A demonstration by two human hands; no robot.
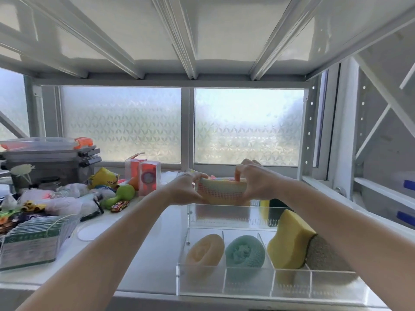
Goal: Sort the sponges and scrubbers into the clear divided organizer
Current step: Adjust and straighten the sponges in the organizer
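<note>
Both hands clamped on mesh sponge (221,190), centre frame: left hand (186,187) pinching its left end, right hand (256,180) pinching top and right end. Sponge pastel, netted, held level in the air just above the far edge of organizer (247,297). Forearms reaching in from lower left and lower right.

Organizer clear, divided, lower right of frame, on white worktop (152,254). Front row, left to right: peach scrubber (205,250) in first cell, teal scrubber (244,248) in second, yellow sponge (289,241) standing tilted in third, leaning right. Grey-green mesh pad (323,254) just beside it on the right, partly hidden by right forearm; cell cannot be told. Back row mostly bare; yellow-and-dark-green sponge (269,208) at far right end, behind yellow sponge, cell boundary unclear.

Left of frame: clutter on worktop. Green dumbbell toy (119,195), toy car (120,206), plastic bags (67,198), clear box with red item (149,181), stacked grey bins (51,160) in upper left, clear packet stack (33,241) lower left. Frosted window (247,126) behind, white shelf underside (202,30) across top.
</note>
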